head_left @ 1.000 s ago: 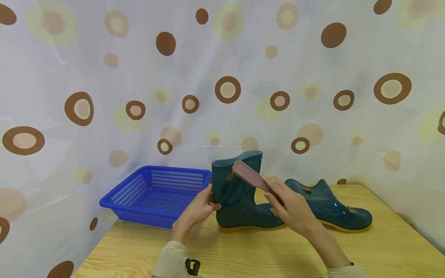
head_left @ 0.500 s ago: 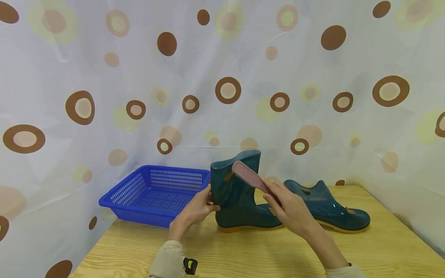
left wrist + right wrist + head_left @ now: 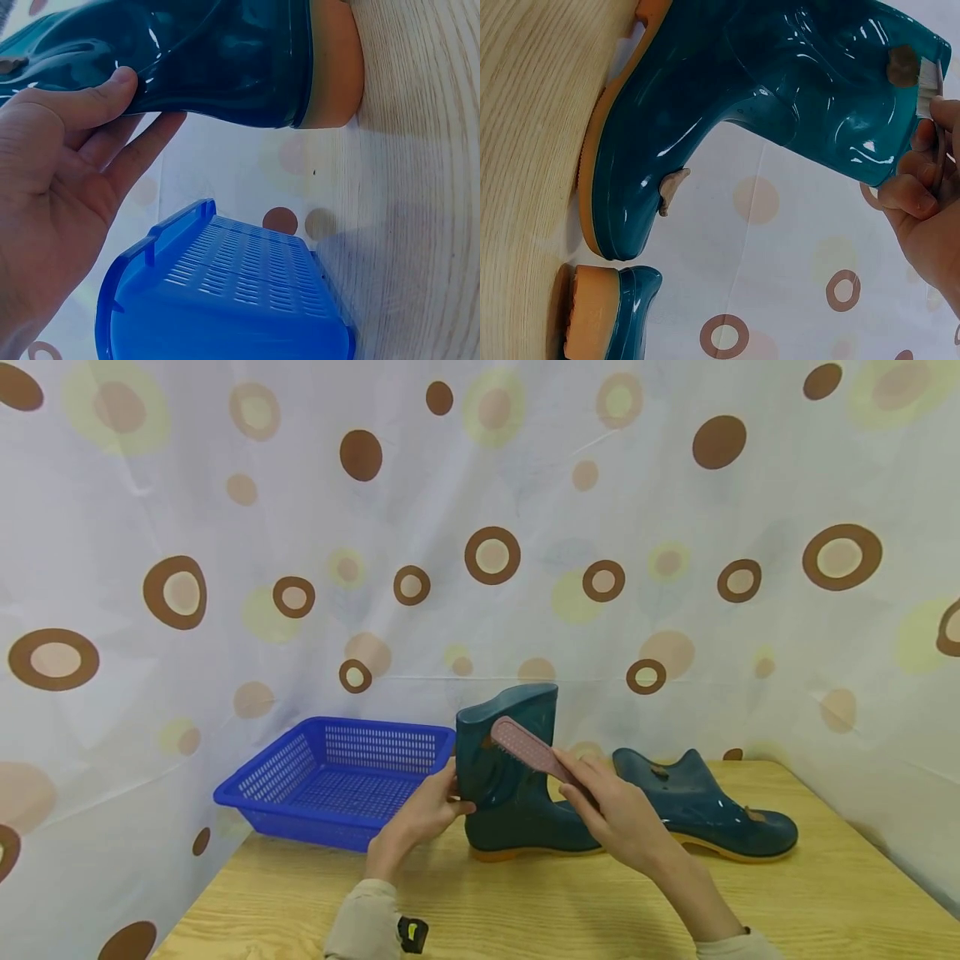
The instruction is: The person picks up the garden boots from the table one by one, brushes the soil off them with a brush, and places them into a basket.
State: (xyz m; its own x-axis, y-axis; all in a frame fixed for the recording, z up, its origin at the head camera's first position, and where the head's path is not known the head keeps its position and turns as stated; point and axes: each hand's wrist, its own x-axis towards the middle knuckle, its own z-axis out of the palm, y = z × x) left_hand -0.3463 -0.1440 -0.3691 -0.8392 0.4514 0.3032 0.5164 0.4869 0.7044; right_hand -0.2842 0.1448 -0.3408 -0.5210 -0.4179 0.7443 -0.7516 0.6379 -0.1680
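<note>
A dark green rubber boot (image 3: 502, 818) with an orange sole stands upright on the table. My left hand (image 3: 427, 810) holds it from behind at the shaft, thumb on the near side and fingers round the back, as the left wrist view shows. My right hand (image 3: 618, 810) grips the handle of a pink brush (image 3: 528, 747), whose head slants across the upper shaft. In the right wrist view the pale bristles (image 3: 928, 86) are right beside a brown smear (image 3: 904, 66) near the boot's top. Another brown lump (image 3: 673, 191) sticks to the boot's foot.
To the left, a blue plastic basket (image 3: 322, 831) stands close beside my left hand. A second green boot (image 3: 720, 810), also with brown lumps, sits behind my right hand. A spotted curtain (image 3: 480, 627) hangs behind the wooden table (image 3: 525, 910).
The brush and my right hand have shifted slightly left and down across the shaft. The boot's top has turned a little, while my left hand keeps its hold.
</note>
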